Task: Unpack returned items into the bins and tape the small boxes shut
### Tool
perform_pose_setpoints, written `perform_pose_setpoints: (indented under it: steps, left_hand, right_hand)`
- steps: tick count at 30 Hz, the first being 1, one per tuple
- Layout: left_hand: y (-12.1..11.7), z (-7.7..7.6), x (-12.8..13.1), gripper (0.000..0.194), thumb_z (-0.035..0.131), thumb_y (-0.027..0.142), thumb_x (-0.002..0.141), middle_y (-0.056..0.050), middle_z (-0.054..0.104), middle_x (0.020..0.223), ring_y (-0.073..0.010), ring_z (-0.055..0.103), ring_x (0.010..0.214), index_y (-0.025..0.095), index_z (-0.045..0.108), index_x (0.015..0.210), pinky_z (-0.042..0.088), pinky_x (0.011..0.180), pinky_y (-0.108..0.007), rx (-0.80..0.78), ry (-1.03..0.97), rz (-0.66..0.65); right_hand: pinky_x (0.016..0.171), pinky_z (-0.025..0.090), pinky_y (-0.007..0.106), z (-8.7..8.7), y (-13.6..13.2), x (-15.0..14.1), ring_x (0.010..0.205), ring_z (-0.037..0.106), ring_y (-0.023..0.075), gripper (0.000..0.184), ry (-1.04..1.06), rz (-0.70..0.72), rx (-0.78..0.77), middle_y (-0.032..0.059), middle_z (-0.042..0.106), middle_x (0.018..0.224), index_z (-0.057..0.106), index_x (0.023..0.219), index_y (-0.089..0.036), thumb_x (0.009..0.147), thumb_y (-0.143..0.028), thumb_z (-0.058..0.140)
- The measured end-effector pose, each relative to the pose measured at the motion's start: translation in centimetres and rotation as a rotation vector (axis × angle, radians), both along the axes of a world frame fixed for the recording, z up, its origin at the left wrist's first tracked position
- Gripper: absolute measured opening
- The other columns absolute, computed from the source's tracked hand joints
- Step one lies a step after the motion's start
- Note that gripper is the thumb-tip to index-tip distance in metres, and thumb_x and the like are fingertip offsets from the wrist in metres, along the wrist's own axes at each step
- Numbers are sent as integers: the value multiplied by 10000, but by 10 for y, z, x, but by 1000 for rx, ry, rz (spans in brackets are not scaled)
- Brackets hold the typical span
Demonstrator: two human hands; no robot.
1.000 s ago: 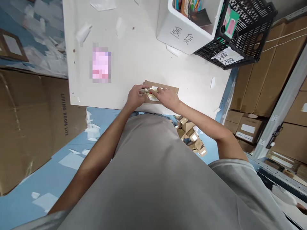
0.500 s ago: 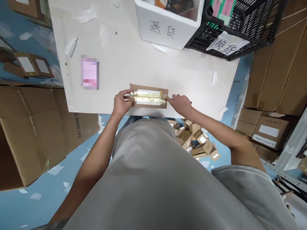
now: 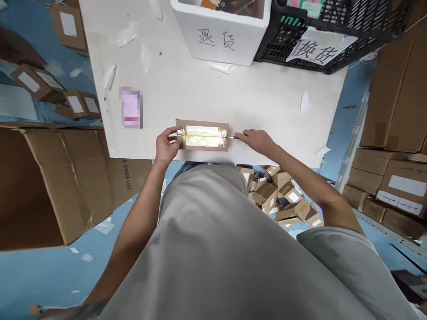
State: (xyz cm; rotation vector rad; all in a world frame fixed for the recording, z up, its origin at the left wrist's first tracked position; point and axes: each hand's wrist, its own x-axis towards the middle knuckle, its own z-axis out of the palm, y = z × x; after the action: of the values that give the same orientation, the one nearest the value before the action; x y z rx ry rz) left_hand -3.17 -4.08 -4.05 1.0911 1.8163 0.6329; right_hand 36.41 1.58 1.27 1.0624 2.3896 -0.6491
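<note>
A small flat brown cardboard box [image 3: 202, 125] lies near the front edge of the white table [image 3: 260, 102]. Shiny clear tape and a white label run along its top. My left hand [image 3: 167, 143] grips the box's left end, thumb on top and fingers curled round the end. My right hand [image 3: 257, 139] rests on the table just right of the box, closed on a thin red-tipped tool [image 3: 233, 137] whose point sits at the box's right end.
A white foam bin [image 3: 220, 38] and a black plastic crate [image 3: 333, 31] with a paper sign stand at the table's back. Paper scraps litter the tabletop. A big open carton [image 3: 66, 178] stands on the left. Small boxes [image 3: 280, 195] are heaped on the floor, with stacked cartons on the right.
My right hand has slid along the box top from its left part to past its right end. My left hand stays on the left end. The camera has tilted down.
</note>
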Motion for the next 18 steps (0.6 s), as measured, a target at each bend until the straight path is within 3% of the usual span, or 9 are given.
perform_pose_setpoints:
  steps: [4,9,13,18]
  left_hand:
    - [1,-2,-9,507,741,297,806,-102,781,1408,-278,769,1163,236,774,1309,697,974,-410,9,4,21]
    - [3,-2,-26,502,765,273,760,-112,796,1364,-299,752,1249,217,777,1259,648,1117,-478,19,-7,36]
    - [5,-6,-36,510,767,273,737,-99,810,1341,-296,741,1259,219,785,1244,622,1150,-492,16,-45,42]
    - [5,-20,-52,539,761,279,731,-92,804,1316,-263,746,1199,212,777,1266,637,1108,-437,23,-64,19]
  right_hand:
    - [900,503,353,-42,-30,-13,1180,671,299,493,130,-185,-6,194,748,1364,609,1579,-155,1231,-283,284]
    - [1147,520,410,-77,-72,-62,1335,636,299,503,384,-506,27,214,715,1446,619,1556,-135,1172,-202,301]
    - [1196,528,442,-90,-89,-85,1397,622,297,496,500,-699,36,232,674,1498,645,1514,-151,1144,-233,326]
    - [1180,544,427,-86,-98,-91,1360,645,284,482,558,-848,56,226,682,1456,629,1463,-163,1172,-351,294]
